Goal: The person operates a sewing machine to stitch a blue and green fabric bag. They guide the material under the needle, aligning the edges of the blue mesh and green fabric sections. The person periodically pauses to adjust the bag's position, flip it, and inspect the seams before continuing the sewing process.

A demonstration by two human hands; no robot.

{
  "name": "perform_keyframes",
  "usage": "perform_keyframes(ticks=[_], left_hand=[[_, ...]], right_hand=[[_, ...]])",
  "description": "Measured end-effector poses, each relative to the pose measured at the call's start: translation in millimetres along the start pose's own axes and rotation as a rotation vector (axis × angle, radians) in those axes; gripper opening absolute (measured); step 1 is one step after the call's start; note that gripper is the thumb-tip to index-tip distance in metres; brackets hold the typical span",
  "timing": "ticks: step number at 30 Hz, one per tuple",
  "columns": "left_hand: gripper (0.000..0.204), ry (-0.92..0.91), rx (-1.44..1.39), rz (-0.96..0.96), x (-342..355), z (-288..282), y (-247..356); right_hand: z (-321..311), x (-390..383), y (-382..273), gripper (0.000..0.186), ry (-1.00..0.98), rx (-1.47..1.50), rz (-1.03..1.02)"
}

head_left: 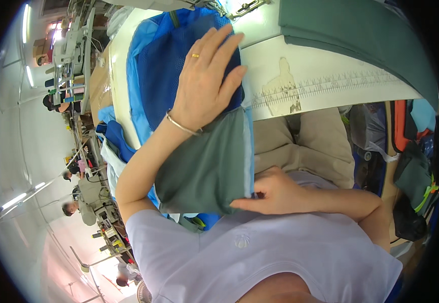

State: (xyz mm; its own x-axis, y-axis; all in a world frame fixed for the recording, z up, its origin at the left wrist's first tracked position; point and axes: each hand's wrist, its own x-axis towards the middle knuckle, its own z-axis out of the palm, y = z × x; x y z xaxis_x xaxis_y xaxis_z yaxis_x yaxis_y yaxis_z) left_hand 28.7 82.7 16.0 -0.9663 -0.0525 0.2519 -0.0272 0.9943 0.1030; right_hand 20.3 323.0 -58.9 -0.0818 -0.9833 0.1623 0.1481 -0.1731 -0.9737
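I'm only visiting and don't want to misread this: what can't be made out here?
All in the head view:
- Left hand: palm hidden by the back of the hand.
- Right hand: some fingertips hidden by the thumb and green fabric.
- Metal machine parts: cut off by the top edge.
- Background people: too small and blurred to follow.

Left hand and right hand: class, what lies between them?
The head view shows a grey-green fabric panel between the left hand, over blue mesh, and the right hand, at its lower corner.
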Motion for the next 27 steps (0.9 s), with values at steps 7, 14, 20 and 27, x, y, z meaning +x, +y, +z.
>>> perform_keyframes(ticks=[7, 14, 20, 27], left_hand=[[0.063, -0.147, 0.004, -0.098, -10, 24, -68], [0.068, -0.241, 0.046, 0.01, -11, 18, -80], [0.068, -0.25, 0.068, 0.016, -16, 17, -72], [0.067, -0.241, 0.096, 0.027, -13, 18, -69]], right_hand=[[3, 35, -35, 0.046, 0.049, -0.05, -0.286], [31, 14, 33, 0.046, -0.019, 0.169, 0.106], [20, 22, 19, 0.048, -0.106, 0.485, 0.324], [14, 22, 22, 0.052, -0.087, 0.264, 0.292]])
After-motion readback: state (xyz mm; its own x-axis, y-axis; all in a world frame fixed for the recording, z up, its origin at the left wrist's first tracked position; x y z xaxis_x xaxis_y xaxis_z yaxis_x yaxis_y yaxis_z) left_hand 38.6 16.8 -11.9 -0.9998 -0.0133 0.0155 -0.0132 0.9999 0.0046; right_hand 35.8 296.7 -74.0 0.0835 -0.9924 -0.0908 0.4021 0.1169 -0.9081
